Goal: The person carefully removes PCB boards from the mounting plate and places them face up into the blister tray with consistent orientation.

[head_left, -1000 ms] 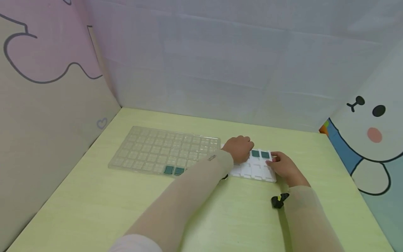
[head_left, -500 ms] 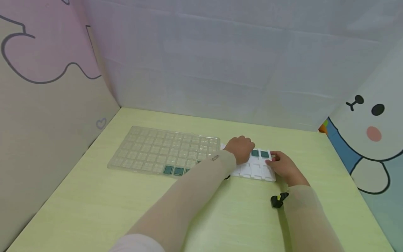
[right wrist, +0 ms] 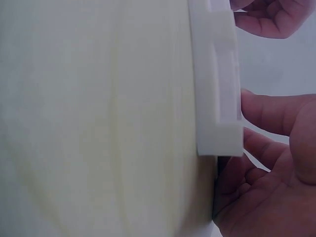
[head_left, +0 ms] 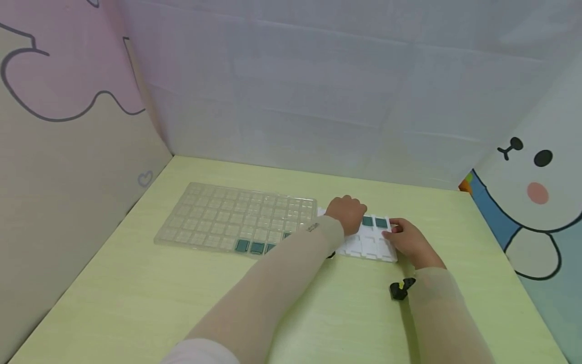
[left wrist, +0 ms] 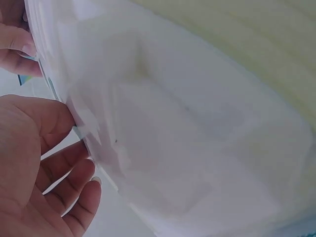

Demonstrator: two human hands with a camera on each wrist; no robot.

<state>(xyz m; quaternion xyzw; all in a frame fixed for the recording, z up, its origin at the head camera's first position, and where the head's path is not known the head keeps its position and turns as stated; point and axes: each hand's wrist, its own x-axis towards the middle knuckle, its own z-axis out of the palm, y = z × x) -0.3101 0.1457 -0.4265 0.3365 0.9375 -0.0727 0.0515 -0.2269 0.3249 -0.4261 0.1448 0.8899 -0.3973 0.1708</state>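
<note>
A white compartment tray lies on the table, with two dark teal square chips showing in its far row. My left hand is over its left part and covers several compartments. In the left wrist view the thumb and forefinger come together at a thin chip edge, while the other fingers are loosely bent. At the tray's right end my right hand holds the edge; in the right wrist view its thumb presses the white side and the fingers curl below the corner.
A large clear tray of many compartments lies left of the white one, with several teal chips along its near edge. My left sleeve crosses its near right corner. A black wrist device sits beside the right sleeve.
The left forearm has shifted slightly right, baring a little more of the chips along the clear tray's near edge. The right hand keeps its hold on the white tray.
</note>
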